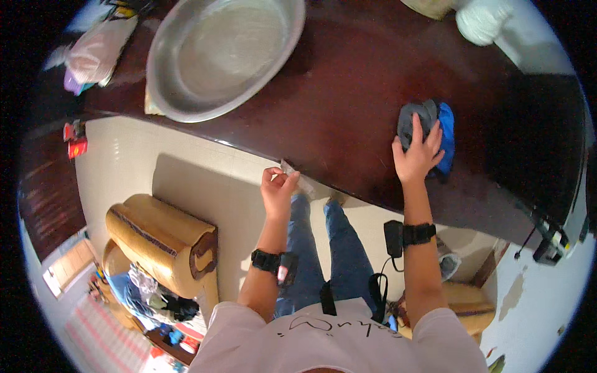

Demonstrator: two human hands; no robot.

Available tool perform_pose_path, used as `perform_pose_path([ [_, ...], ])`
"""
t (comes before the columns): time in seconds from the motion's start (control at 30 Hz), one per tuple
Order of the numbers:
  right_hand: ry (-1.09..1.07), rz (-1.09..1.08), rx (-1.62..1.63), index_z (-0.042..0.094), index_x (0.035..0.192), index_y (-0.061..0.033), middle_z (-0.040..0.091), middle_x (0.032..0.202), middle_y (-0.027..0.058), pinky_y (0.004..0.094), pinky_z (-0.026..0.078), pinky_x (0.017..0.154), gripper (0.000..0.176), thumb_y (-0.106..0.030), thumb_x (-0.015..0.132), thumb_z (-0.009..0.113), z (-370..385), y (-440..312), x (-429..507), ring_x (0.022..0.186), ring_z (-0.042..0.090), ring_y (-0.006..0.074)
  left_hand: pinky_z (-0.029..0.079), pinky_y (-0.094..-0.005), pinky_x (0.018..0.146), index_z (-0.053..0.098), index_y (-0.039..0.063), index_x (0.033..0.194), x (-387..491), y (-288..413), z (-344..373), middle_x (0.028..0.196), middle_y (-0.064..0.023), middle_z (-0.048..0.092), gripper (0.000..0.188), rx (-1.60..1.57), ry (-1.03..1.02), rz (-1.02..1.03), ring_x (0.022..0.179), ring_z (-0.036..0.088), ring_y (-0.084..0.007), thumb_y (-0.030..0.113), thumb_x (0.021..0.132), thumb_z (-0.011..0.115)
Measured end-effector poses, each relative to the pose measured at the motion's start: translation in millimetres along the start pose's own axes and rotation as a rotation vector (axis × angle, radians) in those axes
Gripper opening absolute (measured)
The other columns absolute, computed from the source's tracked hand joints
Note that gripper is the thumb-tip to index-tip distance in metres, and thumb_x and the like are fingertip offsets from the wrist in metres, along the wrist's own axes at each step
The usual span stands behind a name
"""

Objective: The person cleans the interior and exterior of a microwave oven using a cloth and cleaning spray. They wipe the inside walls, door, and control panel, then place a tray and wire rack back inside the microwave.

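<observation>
My left hand pinches a thin, see-through plastic piece between thumb and fingers. It is beside the near edge of the dark, glossy wooden table, and whether the piece is a bag or a wrapper I cannot tell. Over to the right, my right hand lies with spread fingers on a bunched dark grey cloth. A blue cloth shows at the right side of the grey one, partly under my fingertips. Both cloths rest on the tabletop.
A large metal basin stands on the table at upper left, near its edge. Plastic-wrapped items lie beyond it. A white bundle is at the far right. A tan armchair stands lower left, near clothes.
</observation>
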State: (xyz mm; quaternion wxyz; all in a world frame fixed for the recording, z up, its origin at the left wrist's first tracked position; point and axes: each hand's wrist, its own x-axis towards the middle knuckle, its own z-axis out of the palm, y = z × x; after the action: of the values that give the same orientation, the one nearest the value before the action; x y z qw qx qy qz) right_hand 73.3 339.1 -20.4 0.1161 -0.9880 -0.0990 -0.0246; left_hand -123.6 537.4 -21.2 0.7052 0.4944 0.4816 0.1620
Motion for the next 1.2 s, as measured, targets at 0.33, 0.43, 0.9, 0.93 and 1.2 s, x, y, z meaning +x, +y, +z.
perform_pose_path([
  [0.33, -0.203, -0.534, 0.290, 0.047, 0.127, -0.0284, 0.023, 0.143, 0.0188, 0.0638, 0.015, 0.100, 0.071, -0.023, 0.060, 0.072, 25, -165, -2, 0.132, 0.021, 0.0372, 0.041, -0.0189, 0.059, 0.043, 0.007, 0.091, -14, 97, -20, 0.072, 0.0009, 0.051, 0.029, -0.071, -0.046, 0.235, 0.066, 0.051, -0.0063, -0.006, 0.077, 0.065],
  [0.43, -0.290, -0.714, 0.330, 0.047, 0.127, -0.0271, 0.026, 0.142, 0.0191, 0.0627, 0.013, 0.101, 0.065, -0.026, 0.065, 0.068, 42, -235, -33, 0.133, 0.018, 0.0366, 0.040, -0.0181, 0.059, 0.044, 0.007, 0.090, -14, 112, -41, 0.072, 0.0018, 0.050, 0.028, -0.095, -0.023, 0.248, 0.067, 0.050, -0.0052, -0.005, 0.077, 0.065],
  [0.9, -0.261, -0.566, 0.130, 0.054, 0.121, -0.0164, 0.036, 0.133, 0.0207, 0.0537, 0.024, 0.094, 0.057, -0.023, 0.065, 0.061, 47, -321, -100, 0.118, 0.036, 0.0391, 0.042, -0.0180, 0.063, 0.055, 0.004, 0.082, 140, 202, -230, 0.075, 0.0025, 0.057, 0.011, -0.098, 0.038, 0.259, 0.068, 0.051, -0.0044, 0.000, 0.079, 0.065],
  [0.93, -0.287, -0.611, 0.214, 0.052, 0.123, -0.0183, 0.033, 0.135, 0.0202, 0.0555, 0.023, 0.094, 0.060, -0.018, 0.064, 0.061, 52, -347, -103, 0.120, 0.034, 0.0389, 0.042, -0.0181, 0.063, 0.056, 0.004, 0.082, 161, 212, -244, 0.075, 0.0023, 0.057, 0.010, -0.095, 0.024, 0.275, 0.068, 0.051, -0.0045, 0.001, 0.080, 0.065],
  [1.2, -0.374, -0.687, 0.283, 0.052, 0.119, -0.0227, 0.031, 0.139, 0.0116, 0.0527, 0.021, 0.099, 0.066, -0.003, 0.058, 0.068, 81, -493, -91, 0.127, 0.030, 0.0307, 0.045, -0.0210, 0.061, 0.060, 0.001, 0.088, 320, 262, -310, 0.077, -0.0009, 0.061, 0.010, 0.086, -0.040, 0.374, 0.068, 0.055, -0.0067, 0.006, 0.080, 0.063],
])
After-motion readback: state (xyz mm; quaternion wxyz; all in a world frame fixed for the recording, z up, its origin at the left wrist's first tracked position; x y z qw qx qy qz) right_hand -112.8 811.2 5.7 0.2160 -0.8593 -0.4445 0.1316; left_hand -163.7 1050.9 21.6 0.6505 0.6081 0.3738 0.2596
